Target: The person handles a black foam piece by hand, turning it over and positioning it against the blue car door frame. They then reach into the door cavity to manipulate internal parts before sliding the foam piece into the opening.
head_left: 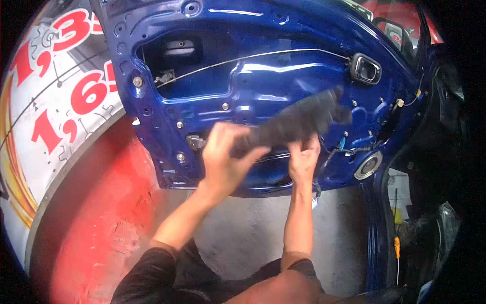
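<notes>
A dark, soft-looking piece (298, 119), blurred by motion, is held up before a blue car door panel (197, 114). My left hand (221, 152) has its fingers bent round the left end of the piece, with the thumb pointing right. At the lower edge of the piece, my right hand (305, 158) pinches it from below. What exactly the piece is cannot be made out. Behind it the bare metal door shows a large opening at the upper left and a thin cable (243, 59) running to a black inner handle (365, 69).
A round speaker (368, 165) sits low on the door's right side. A yellow-handled screwdriver (397, 248) lies at the right edge. On the left stand a white sign with red numbers (71, 86) and a red surface (106, 202). Grey floor (238, 223) shows below the door.
</notes>
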`<state>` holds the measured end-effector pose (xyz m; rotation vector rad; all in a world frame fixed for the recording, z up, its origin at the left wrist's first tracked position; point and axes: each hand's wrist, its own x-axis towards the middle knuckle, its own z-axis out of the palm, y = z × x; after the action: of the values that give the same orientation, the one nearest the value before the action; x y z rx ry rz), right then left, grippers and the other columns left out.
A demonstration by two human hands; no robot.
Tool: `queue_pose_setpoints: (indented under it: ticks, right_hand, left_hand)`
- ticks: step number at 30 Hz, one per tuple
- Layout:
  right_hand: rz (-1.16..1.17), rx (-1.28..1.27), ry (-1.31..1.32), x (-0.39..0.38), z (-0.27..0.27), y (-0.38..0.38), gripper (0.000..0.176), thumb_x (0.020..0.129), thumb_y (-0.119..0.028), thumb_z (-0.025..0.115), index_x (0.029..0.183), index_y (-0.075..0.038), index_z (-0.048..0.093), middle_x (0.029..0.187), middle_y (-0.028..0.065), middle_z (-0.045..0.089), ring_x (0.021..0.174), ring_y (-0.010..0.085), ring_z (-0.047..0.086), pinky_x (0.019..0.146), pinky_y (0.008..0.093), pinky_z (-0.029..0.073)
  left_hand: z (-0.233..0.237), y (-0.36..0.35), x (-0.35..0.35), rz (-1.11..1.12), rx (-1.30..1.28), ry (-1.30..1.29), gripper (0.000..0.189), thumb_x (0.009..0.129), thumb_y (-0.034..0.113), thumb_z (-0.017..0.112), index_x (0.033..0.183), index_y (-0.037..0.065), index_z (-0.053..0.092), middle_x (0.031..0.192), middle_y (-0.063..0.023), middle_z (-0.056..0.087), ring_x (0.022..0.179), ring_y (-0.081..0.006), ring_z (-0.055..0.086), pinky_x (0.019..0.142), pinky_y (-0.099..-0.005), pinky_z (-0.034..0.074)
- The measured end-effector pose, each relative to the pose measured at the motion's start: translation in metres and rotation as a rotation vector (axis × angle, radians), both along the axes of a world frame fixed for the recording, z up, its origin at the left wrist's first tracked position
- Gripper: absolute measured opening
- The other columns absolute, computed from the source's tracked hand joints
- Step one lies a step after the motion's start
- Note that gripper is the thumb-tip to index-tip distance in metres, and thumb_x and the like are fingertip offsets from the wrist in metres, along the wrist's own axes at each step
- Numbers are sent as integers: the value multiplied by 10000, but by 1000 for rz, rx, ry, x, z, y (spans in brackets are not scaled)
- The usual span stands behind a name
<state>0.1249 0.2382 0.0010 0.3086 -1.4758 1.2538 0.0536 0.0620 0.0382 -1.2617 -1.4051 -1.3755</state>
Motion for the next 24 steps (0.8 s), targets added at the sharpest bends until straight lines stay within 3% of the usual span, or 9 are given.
queue_pose_setpoints:
  ticks: [1, 5, 10, 16, 17, 18, 19, 21, 24]
  right_hand:
    - [-6, 52, 3, -1, -9, 19, 528, 892, 10, 632, 1362, 32, 393, 1211, 140, 601, 1039, 217, 624, 914, 322, 499]
    - [51, 22, -3, -1, -9, 33, 524, 892, -51, 649, 1356, 22, 415, 1217, 138, 604, 1068, 223, 612, 941, 340, 482]
    - [51, 9, -32, -2, -3, 25, 527, 891, -127, 670, 1348, 9, 443, 1224, 135, 607, 1104, 231, 597, 974, 363, 461]
    - [-16, 22, -55, -10, -3, 15, 541, 890, -217, 695, 1338, -6, 477, 1233, 132, 611, 1147, 241, 580, 1014, 390, 435]
    - [-13, 26, -43, -10, 0, 7, 544, 890, -233, 699, 1336, -9, 482, 1235, 131, 612, 1154, 242, 577, 1021, 395, 431]
    - [-180, -7, -150, -7, -1, 13, 521, 889, -211, 704, 1312, 9, 496, 1123, 106, 652, 1003, 205, 635, 914, 350, 496]
    - [-63, -48, -146, 3, 18, -15, 441, 894, -181, 703, 1247, 18, 528, 976, 72, 670, 809, 139, 642, 771, 281, 519]
    - [-82, -4, -223, 6, 18, -13, 383, 908, -170, 693, 1202, 17, 534, 891, 64, 654, 692, 103, 599, 670, 245, 491]
    - [-9, -14, -220, 5, 26, -26, 383, 914, -133, 685, 1218, 14, 504, 874, 72, 645, 684, 107, 571, 638, 246, 459]
  left_hand:
    - [-10, 2, -2, -26, 16, 86, 431, 617, 62, 885, 954, 18, 620, 922, -115, 612, 816, -231, 612, 690, -332, 513]
    - [-30, 8, -7, -115, 20, -7, 413, 592, -33, 830, 936, 29, 609, 940, -112, 610, 858, -254, 614, 718, -326, 512]
    - [-36, 2, -20, -148, 60, 21, 478, 596, 2, 851, 1022, 37, 638, 956, -110, 625, 883, -248, 632, 731, -329, 523]
    - [-30, -5, -33, -224, 22, -2, 460, 607, 35, 861, 1025, 20, 671, 1008, -134, 647, 903, -272, 654, 765, -344, 530]
    - [-24, -8, -34, -217, -5, -30, 419, 655, 67, 861, 1027, 7, 678, 1003, -127, 648, 898, -227, 653, 774, -322, 538]
    - [-24, -7, -37, -286, -21, -117, 414, 690, 80, 852, 1056, 0, 676, 1003, -114, 644, 905, -194, 645, 782, -305, 537]
    - [-23, -6, -40, -357, -36, -203, 411, 725, 93, 844, 1085, -6, 673, 1002, -100, 641, 912, -161, 637, 789, -288, 537]
    - [-17, -14, -42, -472, -98, -350, 390, 777, 92, 813, 1119, -20, 663, 1005, -81, 634, 912, -133, 623, 801, -272, 534]
    - [-14, -19, -42, -663, -49, -524, 361, 829, 74, 769, 1151, -38, 651, 1007, -60, 622, 896, -119, 620, 813, -262, 530]
